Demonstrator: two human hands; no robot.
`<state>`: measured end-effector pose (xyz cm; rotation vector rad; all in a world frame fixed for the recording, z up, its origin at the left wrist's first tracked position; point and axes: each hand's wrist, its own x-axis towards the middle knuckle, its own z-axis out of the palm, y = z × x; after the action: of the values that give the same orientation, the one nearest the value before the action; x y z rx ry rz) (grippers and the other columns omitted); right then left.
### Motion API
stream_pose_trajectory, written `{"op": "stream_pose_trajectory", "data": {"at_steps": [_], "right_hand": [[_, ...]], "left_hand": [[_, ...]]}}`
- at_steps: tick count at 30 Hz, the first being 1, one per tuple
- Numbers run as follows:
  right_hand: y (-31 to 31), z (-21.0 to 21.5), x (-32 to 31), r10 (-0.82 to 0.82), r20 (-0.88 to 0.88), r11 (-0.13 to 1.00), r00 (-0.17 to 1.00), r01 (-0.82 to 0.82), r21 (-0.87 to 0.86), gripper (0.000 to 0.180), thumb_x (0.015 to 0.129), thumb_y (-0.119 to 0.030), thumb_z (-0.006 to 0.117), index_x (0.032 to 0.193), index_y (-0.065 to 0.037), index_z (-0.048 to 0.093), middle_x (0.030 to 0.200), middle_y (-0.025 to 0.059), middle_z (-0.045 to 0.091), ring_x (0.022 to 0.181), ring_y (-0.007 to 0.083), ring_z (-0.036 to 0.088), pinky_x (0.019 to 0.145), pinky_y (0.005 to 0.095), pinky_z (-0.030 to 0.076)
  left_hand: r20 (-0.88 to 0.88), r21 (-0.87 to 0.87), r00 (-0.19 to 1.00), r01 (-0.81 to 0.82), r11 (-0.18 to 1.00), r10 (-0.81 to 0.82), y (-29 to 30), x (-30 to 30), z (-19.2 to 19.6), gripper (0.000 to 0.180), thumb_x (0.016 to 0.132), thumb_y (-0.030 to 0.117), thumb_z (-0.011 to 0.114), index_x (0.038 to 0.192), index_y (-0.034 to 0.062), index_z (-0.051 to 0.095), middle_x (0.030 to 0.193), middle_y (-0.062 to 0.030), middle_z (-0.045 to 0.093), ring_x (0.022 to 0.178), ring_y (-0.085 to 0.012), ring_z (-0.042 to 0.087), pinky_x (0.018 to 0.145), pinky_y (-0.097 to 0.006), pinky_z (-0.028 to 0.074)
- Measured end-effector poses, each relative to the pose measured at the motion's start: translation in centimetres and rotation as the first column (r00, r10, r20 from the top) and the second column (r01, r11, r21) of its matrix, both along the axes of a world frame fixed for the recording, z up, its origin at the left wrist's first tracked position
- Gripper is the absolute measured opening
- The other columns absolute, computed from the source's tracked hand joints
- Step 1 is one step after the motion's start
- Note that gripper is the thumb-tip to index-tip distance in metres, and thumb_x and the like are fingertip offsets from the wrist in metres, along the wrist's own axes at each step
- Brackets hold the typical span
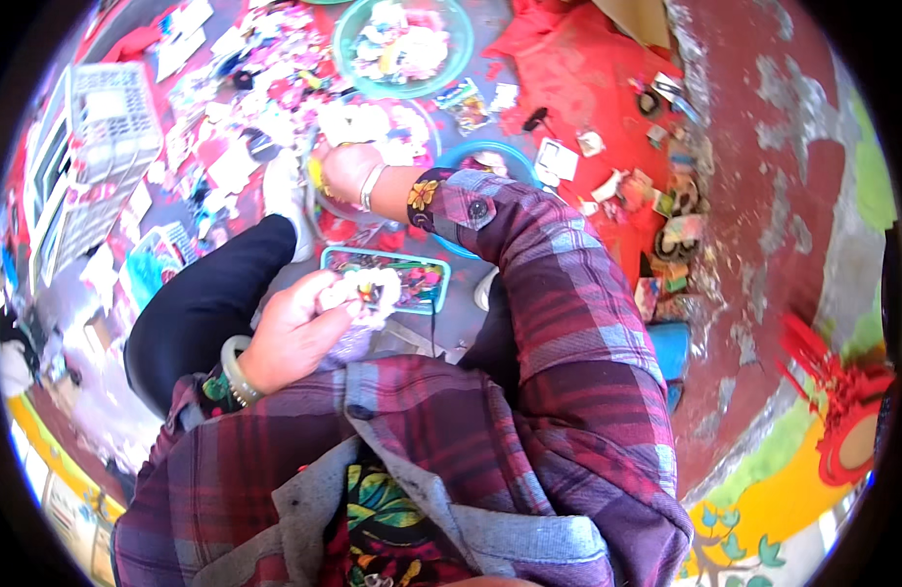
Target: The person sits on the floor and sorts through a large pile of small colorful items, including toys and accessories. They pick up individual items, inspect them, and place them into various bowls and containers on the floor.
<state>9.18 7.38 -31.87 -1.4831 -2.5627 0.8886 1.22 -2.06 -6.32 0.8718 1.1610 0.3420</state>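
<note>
Close in front of my body, my left hand (296,328) is closed, its thumb pressed on a white, fluffy ruffled piece (373,295) with darker bits at its centre. Farther off, my right hand (351,172) reaches over the near edge of a round see-through basin (433,137) with white and pink pieces in it. Its fingers are curled, and a small yellow patch (317,174) shows at their tips. What that hand holds is mostly hidden. Just beyond the white piece sits a light-green rectangular tray (445,284) with colourful small items.
A green round basin (470,39) of white and pink pieces stands at the far middle. Partly behind my right forearm is a blue basin (515,162). Loose pieces cover the floor at left, beside a grey plastic crate (118,112). Red cloth (568,73) lies to the right.
</note>
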Motion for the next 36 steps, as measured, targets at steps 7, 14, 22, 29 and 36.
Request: {"op": "stream_pose_trajectory", "data": {"at_steps": [7,14,22,29,36], "right_hand": [[-0.9,8.1,12.4,-0.044,-0.131,0.995,0.99,0.055,0.087,0.015,0.078,-0.015,0.048,0.088,-0.007,0.054,0.071,0.0121,0.059,0.062,0.03,0.059,0.053,0.041,0.047],[-5.1,-3.3,38.0,-0.918,0.148,0.391,0.368,0.904,0.172,0.027,0.074,-0.017,0.051,0.098,-0.009,0.06,0.091,0.0183,0.06,0.084,0.0328,0.058,0.071,0.0381,0.047],[-9.2,-8.8,53.1,-0.981,0.179,0.088,0.079,0.995,0.043,0.053,0.066,-0.033,0.067,0.11,-0.01,0.049,0.082,0.0138,0.062,0.068,0.0255,0.062,0.055,0.0335,0.05],[-10.3,-13.1,54.1,-0.975,0.191,0.133,0.115,0.988,0.08,0.047,0.07,-0.023,0.062,0.111,-0.006,0.05,0.077,0.0129,0.062,0.066,0.0234,0.062,0.053,0.0324,0.049],[-10.2,-7.1,48.6,-0.821,-0.342,0.154,-0.457,0.399,-0.904,0.019,0.079,-0.006,0.052,0.098,-0.004,0.055,0.086,0.01,0.061,0.076,0.0213,0.059,0.064,0.0317,0.05]], "left_hand": [[-0.011,-0.029,1.0,0.01,1.0,-0.01,0.0,-0.2,0.2,0.006,0.082,0.003,0.051,0.087,-0.0003,0.053,0.081,0.0001,0.053,0.075,-0.0046,0.047,0.067,-0.02,0.038],[-0.037,-0.135,0.999,-0.022,0.991,0.018,0.2,2.1,0.0,0.008,0.084,0.002,0.049,0.091,-0.0002,0.051,0.084,-0.003,0.057,0.08,-0.007,0.051,0.074,-0.022,0.04],[-0.08,-0.203,0.996,-0.047,0.978,0.031,1.0,5.3,-1.6,0.005,0.084,0.004,0.05,0.088,0.0011,0.05,0.083,-0.0047,0.058,0.079,-0.0093,0.053,0.073,-0.023,0.041],[-0.1,-0.25,0.995,-0.053,0.967,0.029,1.7,8.1,-2.4,0.007,0.084,0.005,0.051,0.089,0.0012,0.05,0.083,-0.0052,0.058,0.079,-0.0096,0.053,0.073,-0.024,0.042],[-0.104,-0.243,0.993,-0.086,0.966,0.062,1.1,8.5,-2.0,0.008,0.083,0.003,0.05,0.092,0.001,0.051,0.083,-0.005,0.058,0.079,-0.0102,0.054,0.073,-0.024,0.042]]}}
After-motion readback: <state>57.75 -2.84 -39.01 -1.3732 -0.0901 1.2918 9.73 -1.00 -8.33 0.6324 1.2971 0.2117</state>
